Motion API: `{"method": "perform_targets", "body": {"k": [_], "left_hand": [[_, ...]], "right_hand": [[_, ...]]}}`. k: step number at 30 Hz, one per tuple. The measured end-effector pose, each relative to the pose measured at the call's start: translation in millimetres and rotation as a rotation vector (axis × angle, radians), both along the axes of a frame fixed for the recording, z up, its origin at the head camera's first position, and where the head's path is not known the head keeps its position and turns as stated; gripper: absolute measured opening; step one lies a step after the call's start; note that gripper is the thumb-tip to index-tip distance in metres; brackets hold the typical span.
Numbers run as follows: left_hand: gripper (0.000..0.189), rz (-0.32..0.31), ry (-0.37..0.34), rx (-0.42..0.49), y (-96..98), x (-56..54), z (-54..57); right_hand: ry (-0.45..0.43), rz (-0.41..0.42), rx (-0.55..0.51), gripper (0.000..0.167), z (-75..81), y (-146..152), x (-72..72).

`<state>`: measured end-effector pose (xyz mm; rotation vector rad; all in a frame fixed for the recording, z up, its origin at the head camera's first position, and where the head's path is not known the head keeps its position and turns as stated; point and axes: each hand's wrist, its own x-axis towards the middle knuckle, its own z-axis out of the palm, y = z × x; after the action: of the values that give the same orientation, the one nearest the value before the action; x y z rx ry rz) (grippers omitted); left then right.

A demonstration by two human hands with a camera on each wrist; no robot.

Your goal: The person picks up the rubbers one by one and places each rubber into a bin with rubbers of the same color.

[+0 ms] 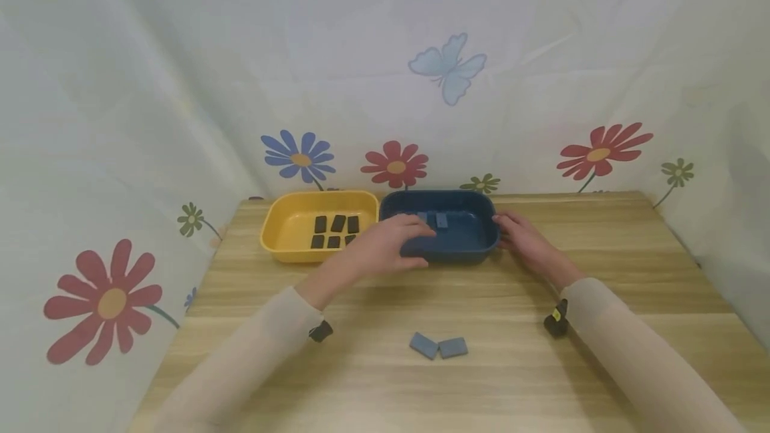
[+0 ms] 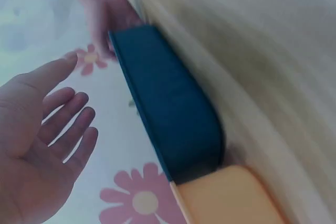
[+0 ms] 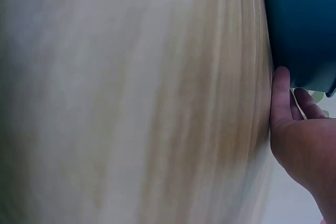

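Note:
My left hand [image 1: 388, 242] hovers over the near left part of a dark blue plastic bin [image 1: 457, 254], fingers loosely extended. Nothing lies in its spread fingers in the left wrist view. At the bin's right end, my right hand [image 1: 526, 242] touches the outer wall with its fingers fairly straight, as the right wrist view also shows in the fingers [image 3: 282, 90]. Inside the blue bin is a small grey-blue tile [image 1: 442, 220], with another partly hidden by my left hand. Two more grey-blue tiles, one angled [image 1: 424, 345] and one flatter [image 1: 453, 347], lie on the table before me.
A yellow bin [image 1: 273, 246] stands against the blue bin's left side, holding several black tiles [image 1: 321, 224] in two rows. Both bins sit near the back edge of the wood-grain table [image 1: 373, 393]. Behind hangs a white cloth [image 1: 337, 72] printed with flowers and a butterfly.

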<state>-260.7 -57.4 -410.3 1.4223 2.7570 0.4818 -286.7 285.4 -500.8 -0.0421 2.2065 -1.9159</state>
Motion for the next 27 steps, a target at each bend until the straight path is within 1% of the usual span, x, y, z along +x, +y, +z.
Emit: {"method": "perform_targets", "body": {"k": [3, 5, 10, 13, 16, 19, 24, 27], "left_hand": [[0.049, -0.047, -0.020, -0.003, -1.6, 15.5, -3.8], [0.047, -0.078, -0.064, 0.001, -3.0, 24.4, -8.7], [0.045, -0.132, -0.231, -0.025, -9.5, 44.2, -24.5], [0.040, -0.140, -0.277, -0.045, -13.6, 52.8, -37.7], [0.037, -0.153, -0.297, -0.047, -16.1, 60.2, -51.9], [0.037, -0.167, -0.308, -0.055, -17.5, 68.5, -62.0], [0.036, -0.211, -0.291, -0.062, -15.1, 78.3, -69.3], [0.034, -0.218, -0.299, -0.065, -12.2, 81.8, -70.6]], "right_hand": [[0.009, 0.003, 0.005, 0.053, 1.2, 1.8, -0.3], [0.015, 0.002, 0.003, 0.053, 1.1, 2.1, -0.5], [0.026, 0.001, -0.005, 0.052, -0.5, 1.1, 0.8], [0.027, -0.002, -0.005, 0.052, -0.3, 0.5, 1.2], [0.017, -0.007, -0.006, 0.052, -0.2, -0.1, 0.9], [0.017, -0.004, 0.003, 0.052, 0.2, -0.5, 1.4], [0.016, -0.005, -0.005, 0.052, 0.2, -0.3, 0.9], [0.010, -0.010, -0.013, 0.051, -0.6, 0.5, 0.1]]}}
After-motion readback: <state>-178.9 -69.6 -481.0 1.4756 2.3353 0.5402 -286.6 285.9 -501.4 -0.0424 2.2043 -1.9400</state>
